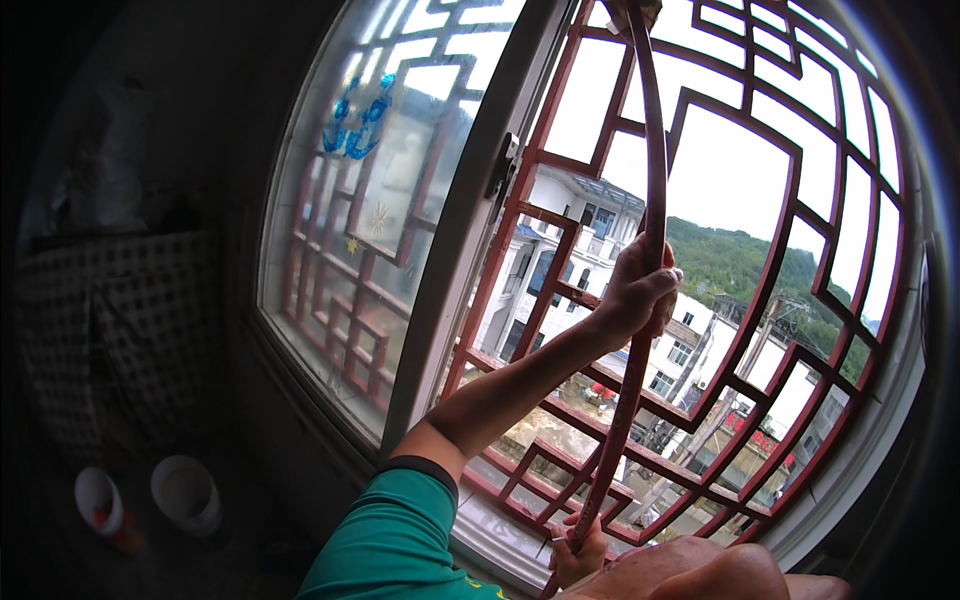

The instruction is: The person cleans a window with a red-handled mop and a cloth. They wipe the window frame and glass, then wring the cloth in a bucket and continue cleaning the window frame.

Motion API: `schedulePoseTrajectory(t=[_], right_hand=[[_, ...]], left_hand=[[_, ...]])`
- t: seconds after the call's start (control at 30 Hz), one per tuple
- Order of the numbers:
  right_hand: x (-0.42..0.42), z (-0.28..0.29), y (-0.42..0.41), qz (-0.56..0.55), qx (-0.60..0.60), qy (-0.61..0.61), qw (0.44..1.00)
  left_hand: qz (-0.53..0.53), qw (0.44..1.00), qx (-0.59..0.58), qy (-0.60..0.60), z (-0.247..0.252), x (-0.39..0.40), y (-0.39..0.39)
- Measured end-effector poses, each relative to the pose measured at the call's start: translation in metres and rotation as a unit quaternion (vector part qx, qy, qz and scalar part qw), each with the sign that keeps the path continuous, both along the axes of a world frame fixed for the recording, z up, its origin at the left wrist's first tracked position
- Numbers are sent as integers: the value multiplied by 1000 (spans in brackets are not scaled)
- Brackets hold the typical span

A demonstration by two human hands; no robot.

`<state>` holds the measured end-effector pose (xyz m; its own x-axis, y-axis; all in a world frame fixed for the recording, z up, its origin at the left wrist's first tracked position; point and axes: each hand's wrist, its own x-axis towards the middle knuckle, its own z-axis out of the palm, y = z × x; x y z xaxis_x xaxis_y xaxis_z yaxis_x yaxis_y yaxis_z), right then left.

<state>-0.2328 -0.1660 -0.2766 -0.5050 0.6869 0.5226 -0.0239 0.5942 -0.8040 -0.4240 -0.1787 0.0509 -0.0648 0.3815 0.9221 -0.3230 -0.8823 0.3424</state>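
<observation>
A long dark-red pole [654,172] runs from the top edge down to the bottom, in front of the window lattice. It looks bent, and its lower part bears pale writing. My left hand [643,294] grips it about halfway up, with the left arm in a green short sleeve stretched upward. Lower down, my right hand [579,549] is closed around the same pole near the windowsill, a small white thing showing at its fingers. A brownish object [634,13] shows at the pole's top, partly cut off by the view; whether it is joined to the pole I cannot tell.
A red lattice [787,217] fills the window opening, with buildings and a hill outside. At left stands a sliding glass pane [360,225] with blue decoration and a metal frame [469,217]. Two pale buckets [185,495] and a checked cloth [157,315] are in the dark room.
</observation>
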Motion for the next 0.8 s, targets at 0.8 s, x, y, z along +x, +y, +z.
schedulePoseTrajectory(t=[0.8], right_hand=[[50, -32, 23, 103, -350, 187, 912]], left_hand=[[-45, 997, 22, 59, -13, 91, 45]])
